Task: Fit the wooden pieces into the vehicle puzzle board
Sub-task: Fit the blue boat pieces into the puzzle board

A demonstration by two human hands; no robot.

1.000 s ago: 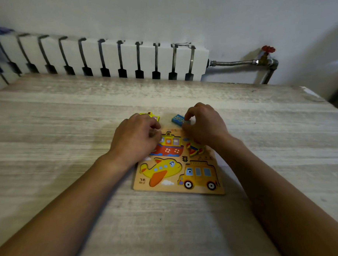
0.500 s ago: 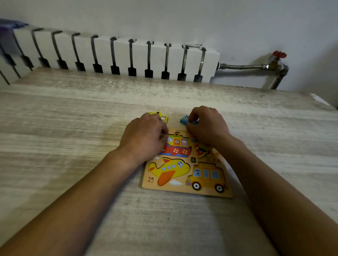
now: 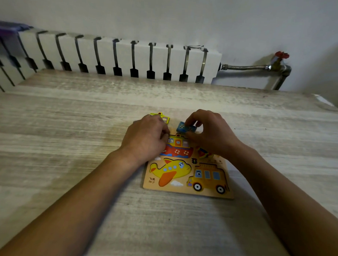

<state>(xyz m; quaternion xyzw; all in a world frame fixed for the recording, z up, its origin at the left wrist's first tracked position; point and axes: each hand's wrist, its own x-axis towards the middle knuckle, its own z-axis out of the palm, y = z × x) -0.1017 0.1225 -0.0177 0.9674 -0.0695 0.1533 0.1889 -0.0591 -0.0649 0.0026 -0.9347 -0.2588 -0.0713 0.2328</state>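
From my feed, the left stretch of the worktop [image 3: 49, 142] lies bare, wide open from its near edge back to the radiator [image 3: 109, 56] behind its far edge. My left hand [image 3: 144, 140] sits curled over the far-left corner of the puzzle board [image 3: 187, 190], knuckles up; its grip is turned under, so I cannot tell whether the fingertips press anything. Just beyond it a yellow piece [image 3: 162, 116] lies flat on the worktop, partly hidden by that hand. On the board, the ship piece [image 3: 180, 147] sits in the far row, with the airplane piece [image 3: 170, 169] and the bus piece [image 3: 208, 177] seated along the near edge. My right hand [image 3: 212, 133] hovers at the board's far edge, its grip pinching a blue piece [image 3: 184, 127] between thumb and fingers, the piece tilted, near end toward the ship. A red-and-yellow piece [image 3: 203, 153] peeks out under that wrist. To the right, the worktop runs open to its far-right corner, with a pipe and red valve [image 3: 281, 55] on the wall behind.
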